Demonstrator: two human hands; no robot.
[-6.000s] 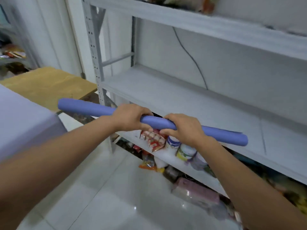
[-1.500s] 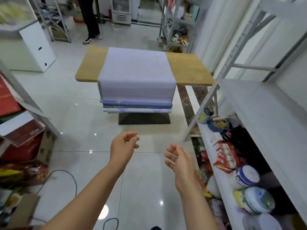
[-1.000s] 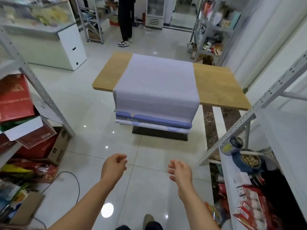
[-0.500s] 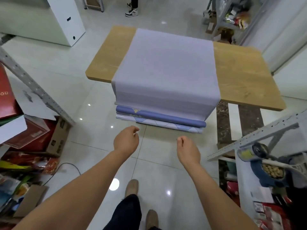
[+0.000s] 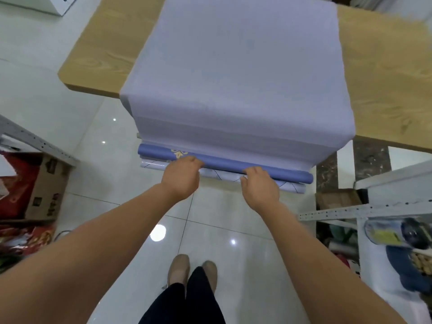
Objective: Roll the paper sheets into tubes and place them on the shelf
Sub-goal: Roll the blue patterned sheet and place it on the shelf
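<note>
So the paper sheets (image 5: 238, 78) are lying in a thick lavender stack across the wooden counter (image 5: 105, 54), stretching away beyond the fingers and drooping over the near edge. The sheets are looking plain and matte, no creases. Right at the fingertips the hanging ends are curling up: a darker blue roll (image 5: 224, 163) with a small gold mark near its left end, and just under it a pale roll (image 5: 289, 187) with thin dark lines.

The left hand (image 5: 181, 178) is bending its fingers (image 5: 192, 161) down onto the blue roll, just right of the gold mark. Thumb's hidden, so I can't tell if it's really gripping. The right hand (image 5: 260, 187) is curling its fingers (image 5: 254, 170) over the blue roll with the thumb against the pale roll, pinching them. A metal shelf (image 5: 374, 209) is sitting off to the right of the right fingers.
</note>
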